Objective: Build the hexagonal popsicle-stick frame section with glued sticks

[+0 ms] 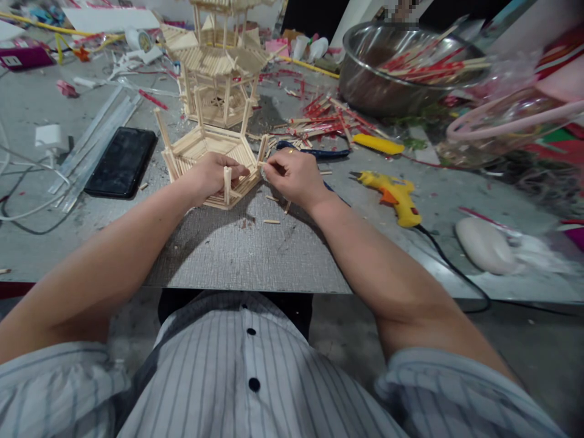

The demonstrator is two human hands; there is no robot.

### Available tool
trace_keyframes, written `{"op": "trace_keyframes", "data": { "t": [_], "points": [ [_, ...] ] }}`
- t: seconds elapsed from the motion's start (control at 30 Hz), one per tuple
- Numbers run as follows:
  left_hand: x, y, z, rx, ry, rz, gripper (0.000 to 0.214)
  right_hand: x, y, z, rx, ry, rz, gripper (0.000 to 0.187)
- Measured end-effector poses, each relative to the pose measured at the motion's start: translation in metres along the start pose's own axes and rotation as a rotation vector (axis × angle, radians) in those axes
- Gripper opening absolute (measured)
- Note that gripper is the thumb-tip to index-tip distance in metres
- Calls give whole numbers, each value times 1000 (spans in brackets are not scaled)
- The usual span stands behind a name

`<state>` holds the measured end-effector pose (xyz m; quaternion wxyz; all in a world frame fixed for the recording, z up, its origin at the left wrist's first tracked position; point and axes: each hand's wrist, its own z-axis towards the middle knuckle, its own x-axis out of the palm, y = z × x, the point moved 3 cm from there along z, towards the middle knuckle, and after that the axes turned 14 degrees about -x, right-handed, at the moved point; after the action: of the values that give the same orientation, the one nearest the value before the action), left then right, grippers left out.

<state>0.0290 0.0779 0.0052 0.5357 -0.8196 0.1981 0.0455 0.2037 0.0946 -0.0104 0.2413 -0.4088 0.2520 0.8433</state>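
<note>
A hexagonal frame (205, 141) built of thin wooden sticks, with upright posts at its corners, sits on the table in front of me. My left hand (213, 177) reaches over its near side, behind a front post. Its fingers are drawn together inside the frame near the right wall; what they hold, if anything, is hidden. At the right corner, my right hand (296, 176) pinches a short wooden stick (261, 163) beside a post. Directly behind stands a tiered pavilion model (219, 64) made of similar sticks.
A yellow glue gun (392, 196) lies at right, near blue-handled pliers (326, 153) and a yellow-handled tool (378, 144). Red-tipped sticks (319, 125) are scattered behind, beside a metal bowl (365, 79). A black phone (121, 162) and clear glue sticks (93, 143) lie left.
</note>
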Motion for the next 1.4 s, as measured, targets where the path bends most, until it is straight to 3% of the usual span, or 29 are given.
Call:
{"op": "trace_keyframes", "data": {
  "t": [0.5, 1.4],
  "points": [
    [1, -1, -2, -14, 13, -15, 15, 0, 0, 1, 24, -17, 42, 23],
    [0, 0, -1, -34, 15, 4, 17, 3, -4, 1, -17, -35, -16, 26]
  ]
}}
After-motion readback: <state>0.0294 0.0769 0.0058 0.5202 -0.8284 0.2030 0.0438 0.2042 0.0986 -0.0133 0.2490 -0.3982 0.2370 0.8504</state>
